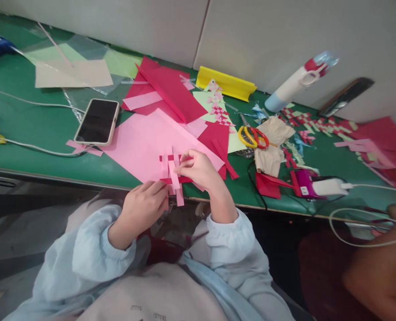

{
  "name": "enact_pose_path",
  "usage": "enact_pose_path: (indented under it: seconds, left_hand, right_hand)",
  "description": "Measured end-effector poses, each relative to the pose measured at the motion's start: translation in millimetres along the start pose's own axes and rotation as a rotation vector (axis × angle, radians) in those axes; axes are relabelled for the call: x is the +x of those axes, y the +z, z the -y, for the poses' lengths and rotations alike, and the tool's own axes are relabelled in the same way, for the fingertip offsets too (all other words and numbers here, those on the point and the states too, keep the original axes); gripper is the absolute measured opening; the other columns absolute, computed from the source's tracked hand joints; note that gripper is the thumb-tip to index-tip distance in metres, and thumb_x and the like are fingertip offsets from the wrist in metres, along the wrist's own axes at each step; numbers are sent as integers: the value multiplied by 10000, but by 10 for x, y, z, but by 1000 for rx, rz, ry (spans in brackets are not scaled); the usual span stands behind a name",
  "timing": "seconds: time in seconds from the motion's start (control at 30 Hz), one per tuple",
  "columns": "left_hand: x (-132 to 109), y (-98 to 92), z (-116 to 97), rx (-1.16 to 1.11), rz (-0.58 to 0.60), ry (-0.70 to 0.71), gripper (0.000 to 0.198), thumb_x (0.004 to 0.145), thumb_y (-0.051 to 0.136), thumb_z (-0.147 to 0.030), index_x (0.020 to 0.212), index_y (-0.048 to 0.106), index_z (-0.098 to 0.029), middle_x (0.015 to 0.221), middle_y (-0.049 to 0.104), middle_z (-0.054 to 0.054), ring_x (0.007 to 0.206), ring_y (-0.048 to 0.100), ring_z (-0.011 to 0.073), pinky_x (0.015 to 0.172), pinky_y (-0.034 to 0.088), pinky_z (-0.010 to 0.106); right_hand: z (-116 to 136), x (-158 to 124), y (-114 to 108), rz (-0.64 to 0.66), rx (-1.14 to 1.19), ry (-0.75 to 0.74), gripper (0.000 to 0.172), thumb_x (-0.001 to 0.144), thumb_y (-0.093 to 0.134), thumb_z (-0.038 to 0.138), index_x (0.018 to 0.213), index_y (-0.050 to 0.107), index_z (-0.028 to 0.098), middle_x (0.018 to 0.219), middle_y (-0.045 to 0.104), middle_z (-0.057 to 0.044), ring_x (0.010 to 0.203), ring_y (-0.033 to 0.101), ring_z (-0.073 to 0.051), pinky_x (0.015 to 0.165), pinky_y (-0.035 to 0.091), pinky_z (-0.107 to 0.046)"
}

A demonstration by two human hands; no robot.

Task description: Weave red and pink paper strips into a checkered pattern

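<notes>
A small weave of pink and red paper strips (173, 171) lies over a pink paper sheet (134, 138) at the table's front edge. My right hand (198, 169) pinches at a pink strip on its right side, thumb and forefinger close together. On the lower left, my left hand (144, 205) has its fingers curled onto the end of the lower red strip (185, 180), steadying the weave. What lies under the left fingertips is hidden. Several loose pink strip ends hang over the edge between my hands.
A phone (97, 121) lies left of the pink sheet, with white cables beside it. Red sheets (171, 89), a yellow folded piece (226, 84), scissors (253, 137) and a bottle (294, 87) stand or lie behind and right. Another person's arm (378, 267) shows at right.
</notes>
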State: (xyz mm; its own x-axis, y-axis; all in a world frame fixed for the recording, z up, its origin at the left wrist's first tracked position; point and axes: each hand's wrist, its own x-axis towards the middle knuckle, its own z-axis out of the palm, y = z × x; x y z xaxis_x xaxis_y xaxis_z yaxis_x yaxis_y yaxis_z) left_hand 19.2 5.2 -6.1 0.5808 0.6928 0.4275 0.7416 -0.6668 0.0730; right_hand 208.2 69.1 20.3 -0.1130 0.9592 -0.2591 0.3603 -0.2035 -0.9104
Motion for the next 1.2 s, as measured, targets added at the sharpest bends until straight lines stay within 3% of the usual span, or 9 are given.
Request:
enact_pose_path:
  seconds: [0.2,0.53,0.9,1.03,1.2]
  left_hand:
    - [-28,-8,25,-90,-70,-33,231,878,502,-116,977,708,-154,997,752,47,858,698,202,727,550,332]
    - [-22,0,29,-68,-86,-40,224,879,516,-132,954,725,-160,984,764,47,815,717,206,688,559,331]
    - [-17,-3,16,-75,-75,-65,227,885,514,-140,959,729,-154,971,764,60,793,715,208,671,561,334]
    - [-7,-13,16,-70,-74,-56,223,878,519,-133,959,726,-157,964,763,64,799,711,208,680,556,330]
    - [-12,-9,23,-76,-88,-59,208,883,522,-143,944,719,-171,977,762,43,823,710,199,723,551,321]
  right_hand:
    - [78,-113,37,34,-358,1,203,691,743,238,723,545,207,719,673,12,690,640,-156,637,431,-274]
    - [150,-222,54,119,-523,2,237,694,748,228,691,512,207,664,626,38,636,567,-128,597,352,-254]
    - [124,-383,33,239,-498,-11,244,676,699,136,621,478,223,621,621,29,611,578,-150,577,355,-276]
    - [89,-421,-11,284,-438,11,224,732,679,188,650,476,235,535,597,47,542,571,-146,554,365,-275]
    - [61,-446,-171,169,-455,-141,194,796,695,294,703,538,228,664,661,43,601,599,-132,601,399,-272]
